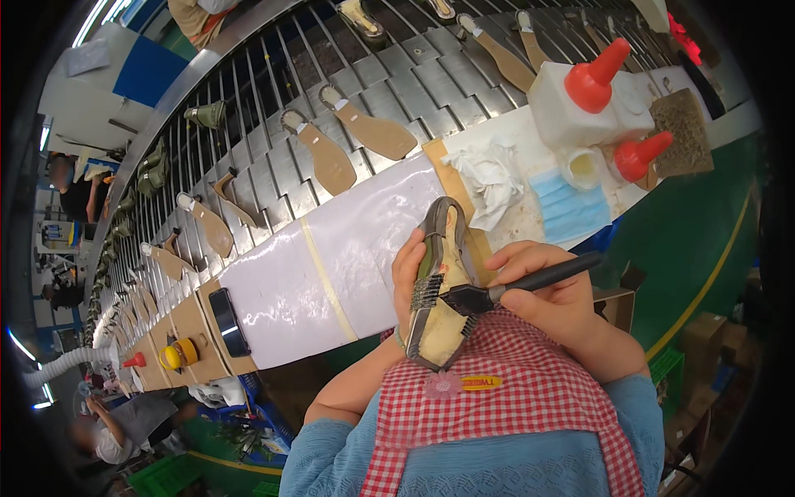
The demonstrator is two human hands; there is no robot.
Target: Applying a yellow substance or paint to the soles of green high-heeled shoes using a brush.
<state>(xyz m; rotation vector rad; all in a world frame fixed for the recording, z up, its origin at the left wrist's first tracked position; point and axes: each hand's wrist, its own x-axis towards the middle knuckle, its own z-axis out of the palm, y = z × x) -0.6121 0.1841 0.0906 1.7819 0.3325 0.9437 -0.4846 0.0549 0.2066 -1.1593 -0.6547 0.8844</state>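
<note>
I log left hand wrapped round shoe, right hand gripping brush over it; should the left grip slacken, shoe could twist, brush skidding off-line.

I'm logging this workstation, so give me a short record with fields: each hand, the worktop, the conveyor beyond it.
Left hand: holding an olive-and-grey shoe, pale underside up
Right hand: gripping a black-handled brush, its head over the underside
Worktop: phone, crumpled white tissue, blue pleated cloth, white bottle with red tip
Conveyor: tan soles, olive shoe parts
</note>
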